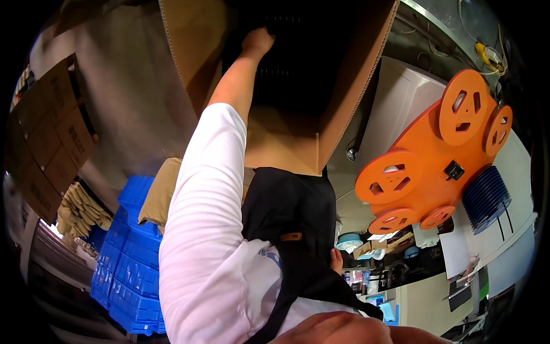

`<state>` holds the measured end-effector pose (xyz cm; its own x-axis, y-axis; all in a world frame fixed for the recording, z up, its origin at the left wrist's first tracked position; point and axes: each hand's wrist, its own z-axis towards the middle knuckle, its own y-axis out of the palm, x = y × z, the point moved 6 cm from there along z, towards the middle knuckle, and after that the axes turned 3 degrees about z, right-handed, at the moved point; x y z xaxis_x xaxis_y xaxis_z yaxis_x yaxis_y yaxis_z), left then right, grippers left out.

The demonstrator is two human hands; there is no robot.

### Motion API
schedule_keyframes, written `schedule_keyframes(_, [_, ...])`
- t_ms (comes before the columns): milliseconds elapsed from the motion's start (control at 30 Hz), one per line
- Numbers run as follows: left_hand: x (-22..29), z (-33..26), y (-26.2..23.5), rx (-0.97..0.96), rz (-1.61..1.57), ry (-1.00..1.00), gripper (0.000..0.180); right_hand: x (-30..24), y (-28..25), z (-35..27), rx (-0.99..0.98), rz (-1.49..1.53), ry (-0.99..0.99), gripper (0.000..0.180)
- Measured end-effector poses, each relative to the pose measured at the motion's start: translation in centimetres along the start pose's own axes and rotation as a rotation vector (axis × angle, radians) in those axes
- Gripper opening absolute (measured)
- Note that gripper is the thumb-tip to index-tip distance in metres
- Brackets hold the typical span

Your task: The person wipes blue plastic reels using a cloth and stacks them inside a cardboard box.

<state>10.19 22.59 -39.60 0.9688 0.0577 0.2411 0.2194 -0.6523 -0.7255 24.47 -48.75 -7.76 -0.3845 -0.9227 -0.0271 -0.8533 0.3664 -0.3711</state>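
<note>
My left hand (258, 42) reaches deep into a tall open cardboard box (281, 135), its arm in a white sleeve. The fingers are curled against black contents (292, 54), which show faint rows of small light marks; what the fingers hold is lost in the dark. My right hand (336, 261) hangs low beside my black apron (289, 200). Only a small part of it shows past the apron's edge, and whatever is near its fingers is hidden.
To the right stands an orange rack with round slotted discs (427, 160), beside dark blue reels (487, 198) on a pale table. Blue plastic crates (132, 264) are stacked at left, a tan padded bundle (160, 192) on them. Stacked cartons (51, 137) stand far left.
</note>
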Motion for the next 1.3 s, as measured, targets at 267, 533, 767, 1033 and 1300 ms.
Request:
schedule_keyframes(267, [2.5, -12.7, -11.0, 0.007, -0.602, 0.011, 0.022, -2.9, 2.5, -2.1, 0.001, 0.022, 0.037, 0.034])
schedule_keyframes(533, [3.4, -21.8, -17.5, -0.04, -0.796, 0.03, 0.021, -5.1, 2.9, -0.6, -0.039, 0.038, -0.048, 0.035])
schedule_keyframes(767, [3.8, -18.6, -13.6, -0.097, -0.862, 0.015, 0.026, -6.2, 2.1, -0.3, -0.019, 0.146, -0.103, 0.034])
schedule_keyframes(1033, [-3.1, -17.0, -6.4, -0.014, -0.919, -0.069, 0.044, -5.8, -0.5, 2.5, 0.008, 0.343, -0.155, 0.034])
schedule_keyframes(1300, [5.4, -28.6, 0.2, -0.748, -1.525, -0.184, 0.043, -7.0, -2.7, 8.6, 0.095, 0.238, -0.344, 0.034])
